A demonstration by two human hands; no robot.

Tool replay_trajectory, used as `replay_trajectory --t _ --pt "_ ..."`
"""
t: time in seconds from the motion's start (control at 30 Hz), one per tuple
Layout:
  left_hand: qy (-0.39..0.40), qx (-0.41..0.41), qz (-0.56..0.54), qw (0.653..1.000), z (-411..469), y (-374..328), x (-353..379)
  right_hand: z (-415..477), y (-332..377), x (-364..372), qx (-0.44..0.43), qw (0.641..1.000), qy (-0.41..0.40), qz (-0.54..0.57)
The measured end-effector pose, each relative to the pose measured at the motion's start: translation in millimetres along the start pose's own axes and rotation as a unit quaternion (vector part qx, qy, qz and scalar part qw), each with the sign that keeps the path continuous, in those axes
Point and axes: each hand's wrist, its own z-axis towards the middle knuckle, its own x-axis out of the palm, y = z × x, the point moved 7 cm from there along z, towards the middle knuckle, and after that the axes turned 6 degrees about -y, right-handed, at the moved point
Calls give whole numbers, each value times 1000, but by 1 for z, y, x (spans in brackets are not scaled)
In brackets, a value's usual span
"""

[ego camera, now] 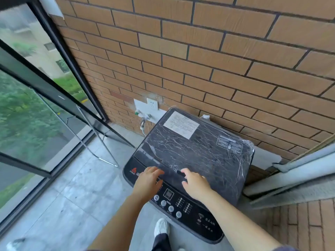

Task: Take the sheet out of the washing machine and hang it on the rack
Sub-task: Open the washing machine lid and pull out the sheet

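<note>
The washing machine [200,221] stands against the brick wall [199,51], its dark lid [199,151] down under crinkled plastic film, so the sheet is out of sight. Both hands rest at the lid's front edge, just above the control panel: the left hand [147,182] lies flat with its fingers spread, and the right hand [196,185] is loosely open, fingertips touching the edge, holding nothing. The metal rack [98,138] stands to the left by the window.
</note>
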Motion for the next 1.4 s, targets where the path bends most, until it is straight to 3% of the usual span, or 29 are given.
replay_trajectory --t 0.2,0.37,0.53,0.77,0.93,1.2,1.4 --pt "-24 71 15 997 19 2 -5 3 0 -10 39 999 1 25" --pt "-62 126 28 990 31 0 -25 -14 13 -46 23 998 -45 35" --pt "-164 185 9 969 38 -13 -57 -30 19 -69 -6 997 -78 22" --pt "-201 228 -38 952 51 -30 -84 -38 16 -99 -63 982 -173 -29" --pt "-252 215 -49 942 66 -48 -110 -45 15 -134 -108 962 -249 -27" --pt "-319 172 -125 923 110 -93 -161 -47 11 -203 -118 882 -451 -68" --pt "-341 157 -143 916 153 -121 -179 -30 -5 -251 -102 859 -499 -45"
